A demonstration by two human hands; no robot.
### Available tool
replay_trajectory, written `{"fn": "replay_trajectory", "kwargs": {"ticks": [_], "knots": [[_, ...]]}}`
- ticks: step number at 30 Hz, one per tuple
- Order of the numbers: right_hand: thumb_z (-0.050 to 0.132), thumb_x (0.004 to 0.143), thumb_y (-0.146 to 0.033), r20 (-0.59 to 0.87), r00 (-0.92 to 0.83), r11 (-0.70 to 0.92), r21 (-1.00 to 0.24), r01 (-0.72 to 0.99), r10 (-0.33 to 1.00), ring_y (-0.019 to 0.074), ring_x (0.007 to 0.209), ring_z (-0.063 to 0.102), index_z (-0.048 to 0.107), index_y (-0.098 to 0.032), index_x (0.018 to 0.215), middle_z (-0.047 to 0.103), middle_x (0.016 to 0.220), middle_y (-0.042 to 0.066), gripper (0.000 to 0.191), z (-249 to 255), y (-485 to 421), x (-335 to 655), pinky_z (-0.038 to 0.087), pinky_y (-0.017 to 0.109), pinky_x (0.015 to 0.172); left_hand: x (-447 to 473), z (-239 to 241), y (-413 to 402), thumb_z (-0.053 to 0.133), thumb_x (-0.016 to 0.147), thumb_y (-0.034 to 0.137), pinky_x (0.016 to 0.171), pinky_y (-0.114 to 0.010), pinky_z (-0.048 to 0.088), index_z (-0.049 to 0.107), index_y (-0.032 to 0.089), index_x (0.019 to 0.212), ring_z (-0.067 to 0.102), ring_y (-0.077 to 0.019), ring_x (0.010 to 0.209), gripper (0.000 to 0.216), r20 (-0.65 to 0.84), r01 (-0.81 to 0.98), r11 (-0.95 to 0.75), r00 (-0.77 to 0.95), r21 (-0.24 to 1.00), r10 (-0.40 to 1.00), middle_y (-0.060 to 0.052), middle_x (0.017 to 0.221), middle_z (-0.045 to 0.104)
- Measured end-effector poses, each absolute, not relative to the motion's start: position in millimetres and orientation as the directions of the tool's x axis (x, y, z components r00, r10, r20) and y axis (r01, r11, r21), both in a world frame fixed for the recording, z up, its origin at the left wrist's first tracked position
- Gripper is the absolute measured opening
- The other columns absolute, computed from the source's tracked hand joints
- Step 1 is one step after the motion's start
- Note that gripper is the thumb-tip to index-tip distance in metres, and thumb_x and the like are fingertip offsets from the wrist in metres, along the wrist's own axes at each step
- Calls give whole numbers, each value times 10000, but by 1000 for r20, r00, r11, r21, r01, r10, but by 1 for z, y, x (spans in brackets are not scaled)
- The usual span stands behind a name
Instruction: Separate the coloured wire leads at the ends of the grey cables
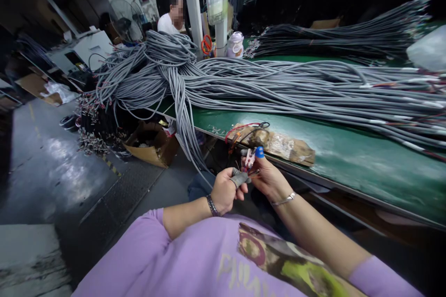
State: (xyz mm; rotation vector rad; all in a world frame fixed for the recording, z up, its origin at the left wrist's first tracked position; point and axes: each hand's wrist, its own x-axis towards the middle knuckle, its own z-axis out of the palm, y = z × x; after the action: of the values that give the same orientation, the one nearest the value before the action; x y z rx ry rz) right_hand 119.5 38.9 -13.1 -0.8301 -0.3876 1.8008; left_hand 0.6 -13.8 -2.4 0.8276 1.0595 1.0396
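Note:
My left hand point(225, 190), with a grey cover on its thumb, is closed around the end of a grey cable, where thin coloured wires point(245, 169) fan out. Close beside it, my right hand point(270, 178) wears a blue finger cover point(259, 151) and pinches a small pinkish-white clip-like piece point(250, 158) at the wires. What exactly the fingertips touch is too small to tell. Just beyond the hands, at the table edge, lies a tape-wrapped board point(278, 145) with red and black leads point(244, 126) on it.
Long bundles of grey cable point(278, 86) cover the green table point(351, 162), some hanging over its edge. Darker cables point(331, 39) lie behind. A cardboard box point(149, 148) stands on the floor. Red-handled scissors point(206, 44) and a jar point(236, 45) are near a post. A person point(169, 21) sits beyond.

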Motion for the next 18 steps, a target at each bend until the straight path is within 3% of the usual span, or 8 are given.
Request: {"fn": "replay_trajectory", "kwargs": {"ticks": [9, 18], "knots": [[633, 761, -648, -320, -286, -427, -596, -680, 903, 140, 546, 587, 621, -218, 784, 696, 737, 18, 431, -9, 34, 123, 493, 276, 529, -6, 0, -22, 704, 689, 489, 315, -188, 178, 507, 169, 661, 416, -51, 303, 377, -268, -258, 295, 134, 920, 954, 32, 496, 566], [730, 757, -472, -330, -242, -408, -691, -596, 913, 140, 596, 586, 675, -200, 769, 702, 746, 23, 278, -5, 31, 129, 475, 274, 564, -7, 5, -20, 693, 709, 496, 325, -189, 191, 507, 168, 675, 417, -43, 319, 378, -216, -286, 228, 74, 930, 974, 33, 518, 571]]}}
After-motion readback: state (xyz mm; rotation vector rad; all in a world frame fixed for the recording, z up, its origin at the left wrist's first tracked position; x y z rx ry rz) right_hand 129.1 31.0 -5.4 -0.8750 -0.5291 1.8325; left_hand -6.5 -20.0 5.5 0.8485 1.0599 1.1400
